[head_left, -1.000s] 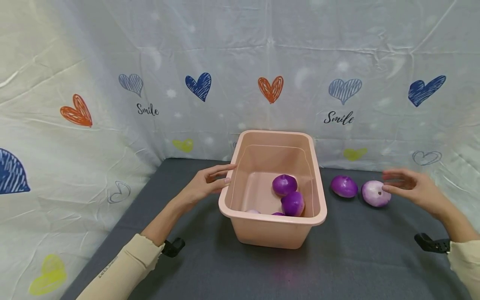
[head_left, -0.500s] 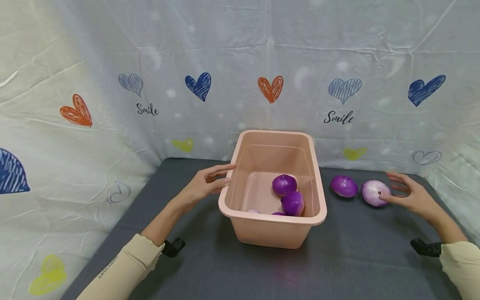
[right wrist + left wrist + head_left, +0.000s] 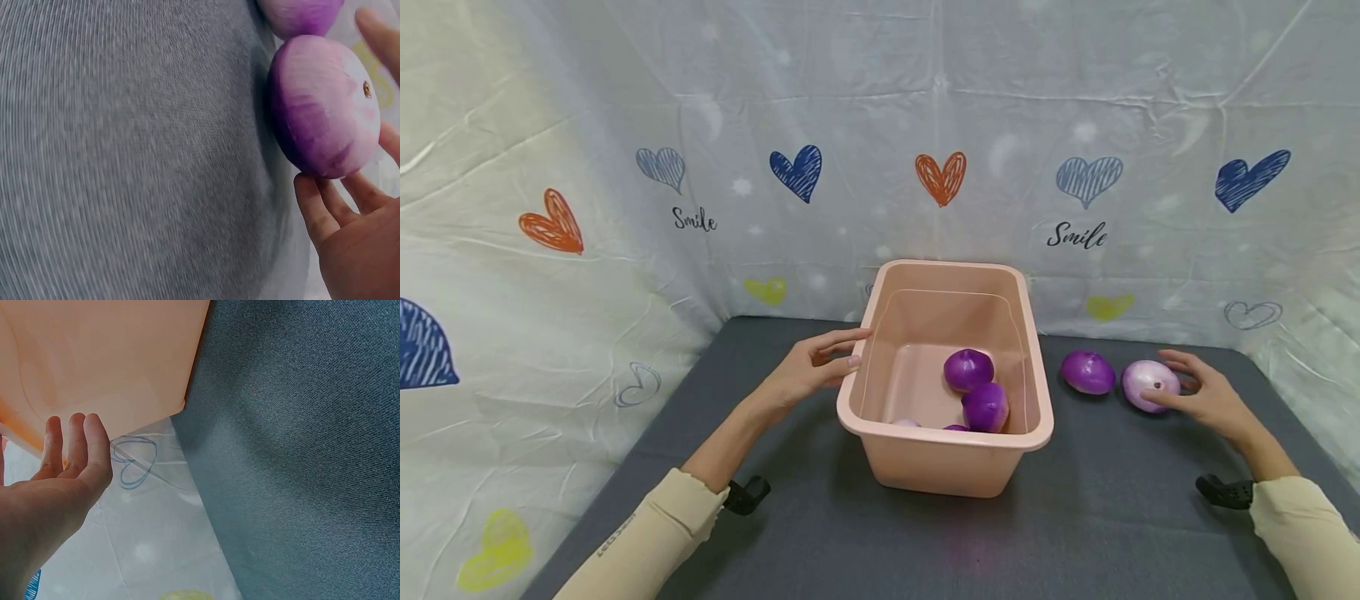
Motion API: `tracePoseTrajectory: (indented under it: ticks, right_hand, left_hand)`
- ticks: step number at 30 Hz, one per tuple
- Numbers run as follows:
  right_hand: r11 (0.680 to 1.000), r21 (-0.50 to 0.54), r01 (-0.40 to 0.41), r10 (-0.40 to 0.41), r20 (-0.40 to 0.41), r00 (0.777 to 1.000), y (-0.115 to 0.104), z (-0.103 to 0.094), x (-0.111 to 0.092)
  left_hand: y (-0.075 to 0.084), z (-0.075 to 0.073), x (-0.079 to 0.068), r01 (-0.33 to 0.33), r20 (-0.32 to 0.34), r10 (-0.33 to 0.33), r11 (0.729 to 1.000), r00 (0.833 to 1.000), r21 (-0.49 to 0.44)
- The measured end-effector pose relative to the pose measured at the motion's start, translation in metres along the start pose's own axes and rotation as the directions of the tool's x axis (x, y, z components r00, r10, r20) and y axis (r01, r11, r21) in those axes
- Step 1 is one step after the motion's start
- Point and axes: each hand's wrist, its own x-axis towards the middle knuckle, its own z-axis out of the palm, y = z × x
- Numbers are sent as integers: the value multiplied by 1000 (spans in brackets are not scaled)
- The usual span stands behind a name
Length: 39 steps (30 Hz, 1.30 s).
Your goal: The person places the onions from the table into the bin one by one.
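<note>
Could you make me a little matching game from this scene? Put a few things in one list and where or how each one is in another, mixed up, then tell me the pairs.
Things:
1. pale onion
2. dark purple onion
3. left hand
4. pink tub

Places or states:
A. rests against the tub's left rim
B. lies on the grey mat between the tub and the pale onion
C. holds several purple onions
D. has the right hand closing round it

Pairs: 1-D, 2-B, 3-A, 4-C
</note>
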Motion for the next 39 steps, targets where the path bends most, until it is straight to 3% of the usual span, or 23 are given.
tracePoseTrajectory:
  ticks: [12, 24, 32, 39]
  right_hand:
    - [999, -15, 44, -45, -45, 998, 1, 7, 1]
    - [999, -19, -28, 27, -58, 998, 2, 6, -2]
    - [998, 36, -59, 62, -74, 995, 1, 0, -6]
    - [998, 65, -21, 27, -94, 995, -2, -6, -9]
  left_hand:
    - [0, -1, 0, -5, 7, 5, 1000, 1000, -10]
    - [1, 0, 0, -15, 11, 16, 1000, 1000, -9]
    - [1, 0, 1, -14, 7, 14, 1000, 1000, -6]
    - [1, 0, 0, -19, 5, 19, 1000, 1000, 4]
